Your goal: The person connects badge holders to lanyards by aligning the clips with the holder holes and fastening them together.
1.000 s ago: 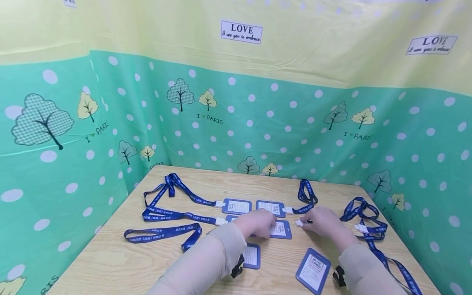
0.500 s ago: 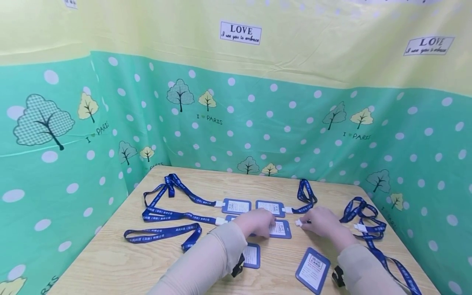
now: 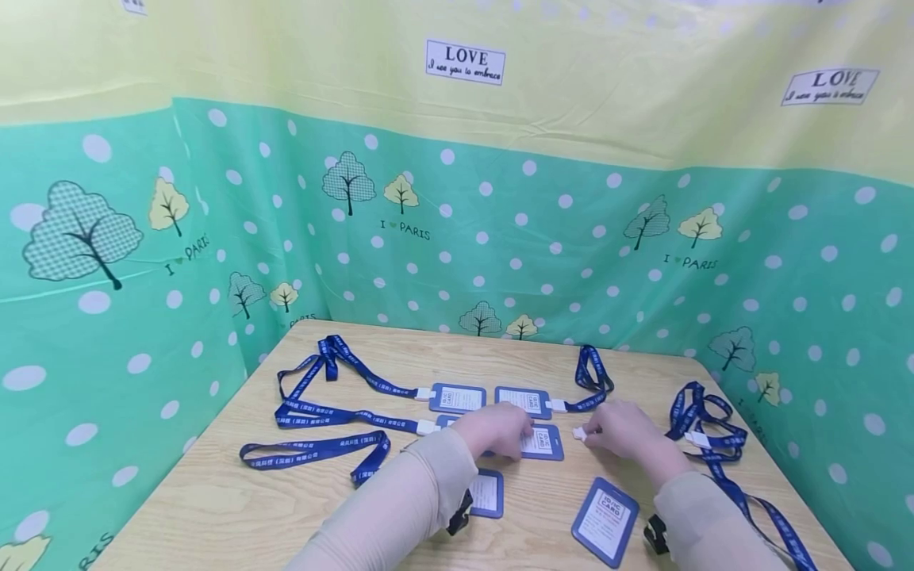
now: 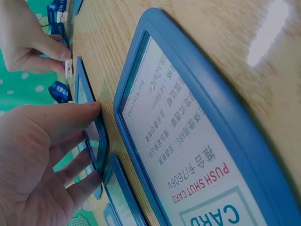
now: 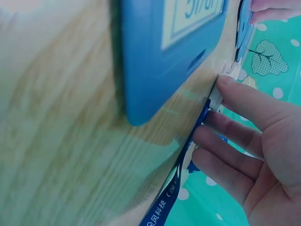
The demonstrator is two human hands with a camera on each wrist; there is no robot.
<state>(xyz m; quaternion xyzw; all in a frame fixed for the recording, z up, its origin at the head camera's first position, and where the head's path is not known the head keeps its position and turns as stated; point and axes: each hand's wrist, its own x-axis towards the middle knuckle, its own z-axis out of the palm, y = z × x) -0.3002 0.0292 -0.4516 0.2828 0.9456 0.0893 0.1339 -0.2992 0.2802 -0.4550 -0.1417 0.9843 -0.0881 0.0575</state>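
Observation:
My left hand point(image 3: 503, 431) grips a blue-framed ID card holder point(image 3: 546, 444) that lies flat on the table. In the left wrist view its thumb point(image 4: 70, 115) is at one edge and fingers at the other. Just right of that holder, my right hand point(image 3: 623, 432) pinches the white clip point(image 3: 579, 434) of a blue lanyard point(image 5: 162, 207). A gap separates the clip from the holder's slotted end. Part of the gripped holder is hidden beneath the left hand.
Behind the hands lie two card holders point(image 3: 458, 398) clipped to lanyards. Loose holders point(image 3: 605, 523) point(image 3: 488, 493) are nearer the front. Blue lanyards spread over the left side point(image 3: 314, 454) and right side point(image 3: 703, 412) of the wooden table point(image 3: 214, 507). A patterned curtain point(image 3: 457, 198) encloses the table.
Both hands stay at the same holder and clip. The view shifts very slightly; the lanyard just beyond my right hand shows a slight shift.

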